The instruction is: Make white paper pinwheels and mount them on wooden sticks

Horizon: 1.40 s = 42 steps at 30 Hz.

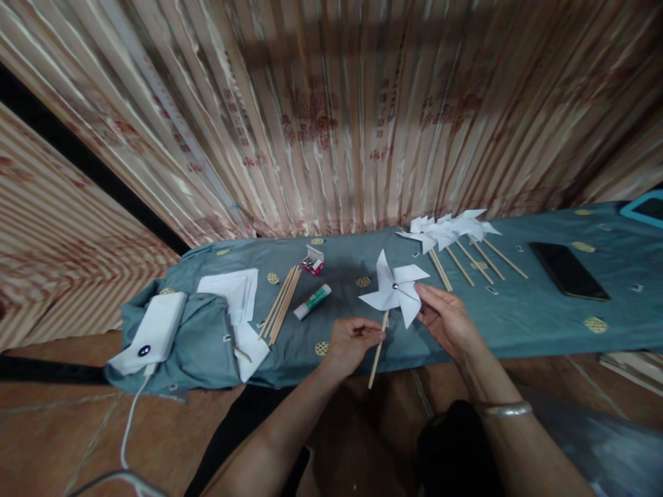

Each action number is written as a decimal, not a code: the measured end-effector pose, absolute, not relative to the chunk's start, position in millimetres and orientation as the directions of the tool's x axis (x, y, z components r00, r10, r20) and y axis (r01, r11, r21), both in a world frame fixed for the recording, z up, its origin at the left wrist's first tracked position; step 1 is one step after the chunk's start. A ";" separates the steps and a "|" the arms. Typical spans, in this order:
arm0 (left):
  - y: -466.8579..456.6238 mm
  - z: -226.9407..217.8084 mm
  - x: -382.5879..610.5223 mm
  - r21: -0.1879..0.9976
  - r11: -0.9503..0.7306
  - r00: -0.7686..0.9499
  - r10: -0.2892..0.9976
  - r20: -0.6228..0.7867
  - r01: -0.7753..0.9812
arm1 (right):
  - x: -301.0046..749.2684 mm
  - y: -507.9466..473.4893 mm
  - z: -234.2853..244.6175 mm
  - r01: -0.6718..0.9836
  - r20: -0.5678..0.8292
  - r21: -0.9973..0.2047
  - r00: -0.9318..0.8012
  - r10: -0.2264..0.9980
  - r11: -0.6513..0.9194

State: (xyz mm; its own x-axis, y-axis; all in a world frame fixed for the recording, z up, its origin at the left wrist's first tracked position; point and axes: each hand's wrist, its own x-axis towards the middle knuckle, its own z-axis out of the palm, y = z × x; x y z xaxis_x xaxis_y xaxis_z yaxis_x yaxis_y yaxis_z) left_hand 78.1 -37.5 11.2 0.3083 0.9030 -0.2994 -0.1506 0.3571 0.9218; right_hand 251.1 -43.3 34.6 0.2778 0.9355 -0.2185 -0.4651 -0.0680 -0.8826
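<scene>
Over the front edge of the cloth-covered table, I hold up a white paper pinwheel (386, 298) with a round metal pin at its centre. My left hand (353, 345) pinches its wooden stick (378, 355) just below the blades. The fingertips of my right hand (449, 316) are closed on the pinwheel's right blade. To the left of my hands lie a green-and-white glue stick (312, 302), a small open red box of metal pins (313, 261) and several loose wooden sticks (280, 307). Behind my right hand, several pinwheels (450, 231) on sticks lie in an overlapping row.
White paper sheets (233, 286) and a white power bank (160, 324) with a cable lie at the left end. A dark phone (568, 270) rests on the right, and a blue-framed device (645, 208) sits at the far right. A patterned curtain (331, 117) hangs behind the table.
</scene>
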 end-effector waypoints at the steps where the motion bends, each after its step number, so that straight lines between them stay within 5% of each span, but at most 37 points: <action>1: -37.3 10.7 78.4 0.922 0.357 0.305 0.904 -0.300 -0.151 | 250.6 -43.2 34.1 -0.462 -0.218 -0.884 0.273 0.937 -0.071; 21: -34.0 16.1 77.7 0.933 0.306 0.254 0.933 -0.254 -0.189 | 229.7 -48.1 33.7 -0.477 -0.251 -0.868 0.181 0.951 -0.138; 42: -11.7 40.5 73.6 0.919 0.175 0.073 0.984 -0.160 -0.353 | 197.1 -58.1 27.0 -0.024 -0.077 -0.997 -0.021 0.997 -0.077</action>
State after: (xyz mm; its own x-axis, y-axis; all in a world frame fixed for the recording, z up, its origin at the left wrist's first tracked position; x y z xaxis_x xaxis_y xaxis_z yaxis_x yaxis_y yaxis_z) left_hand 73.6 -11.7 40.5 0.0725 0.9844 -0.1601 -0.3534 0.1754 0.9189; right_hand 197.1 -58.1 27.0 -0.0210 0.9968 -0.0766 -0.0238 -0.0771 -0.9967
